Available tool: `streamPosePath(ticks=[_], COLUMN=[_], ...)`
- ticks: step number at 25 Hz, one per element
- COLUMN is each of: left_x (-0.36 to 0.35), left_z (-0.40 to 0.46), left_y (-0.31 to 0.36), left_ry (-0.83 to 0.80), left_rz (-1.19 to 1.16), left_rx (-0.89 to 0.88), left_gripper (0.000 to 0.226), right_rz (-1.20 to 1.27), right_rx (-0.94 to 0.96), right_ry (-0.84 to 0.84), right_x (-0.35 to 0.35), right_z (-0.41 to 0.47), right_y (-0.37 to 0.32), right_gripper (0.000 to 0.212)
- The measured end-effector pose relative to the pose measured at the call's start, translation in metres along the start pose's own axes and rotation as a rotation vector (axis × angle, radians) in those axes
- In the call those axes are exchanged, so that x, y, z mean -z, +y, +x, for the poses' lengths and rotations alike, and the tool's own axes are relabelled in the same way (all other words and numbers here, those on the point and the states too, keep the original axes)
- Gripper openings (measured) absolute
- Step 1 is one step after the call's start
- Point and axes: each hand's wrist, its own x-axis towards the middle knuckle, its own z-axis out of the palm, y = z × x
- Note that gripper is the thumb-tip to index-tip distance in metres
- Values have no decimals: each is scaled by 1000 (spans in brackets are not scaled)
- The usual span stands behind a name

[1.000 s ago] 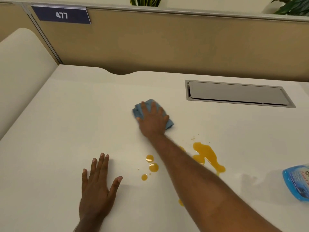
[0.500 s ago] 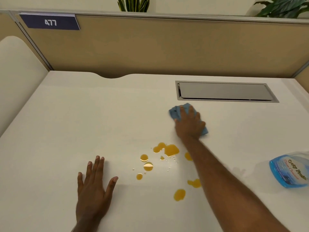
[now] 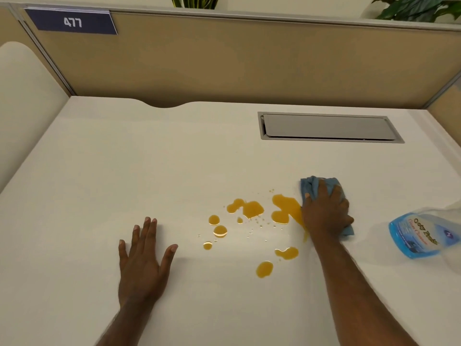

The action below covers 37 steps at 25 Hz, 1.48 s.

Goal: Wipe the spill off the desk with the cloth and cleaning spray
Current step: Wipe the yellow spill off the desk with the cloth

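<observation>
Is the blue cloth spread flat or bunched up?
Bunched up: the cloth shows folds and sits wadded under the right hand, beside the spill.

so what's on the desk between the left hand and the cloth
The head view shows orange spill puddles and droplets between the flat left hand and the blue cloth under the right hand.
</observation>
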Motion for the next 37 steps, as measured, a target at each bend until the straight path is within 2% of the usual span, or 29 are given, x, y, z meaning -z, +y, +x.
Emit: streamPosePath(ticks=[3,9,12,14,17,20,27,30,33,37], left_x=[-1,1,3,3,2,2,-4,-5,6,-5], left_z=[-1,-2,-4,-5,-6,-4,-2,3,-25,-44], left_y=[-1,0,2,2,2,2,5,8,1,15], left_ry=[10,40,66,66,64,66,54,6,-15,-74], left_rz=[4,-31,-72,-81,-59,-51,-35,-48,-17,-48], left_rx=[-7,-19,-10,-6,-21,-23,-35,-53,-92,-189], left_gripper=[83,82,80,81,80,81,80,79,79,77], right_rz=[-31,38,-27,-24,-48,-80,-158,-129,-87,-47], right_rx=[100,508,685,739,645,468,164,85,107,187], right_ry=[-77,-198,-225,-181,-65,-70,-27,-7,-35,-45], right_x=[-9,-43,-49,-46,-38,-25,7,11,12,-1], right_z=[-33,-145,-173,-165,-130,-81,-43,-51,-104,-157], right_y=[-52,-154,-156,-138,-99,-50,66,80,69,16], right_gripper=[58,65,71,67,59,58,70,68,69,69])
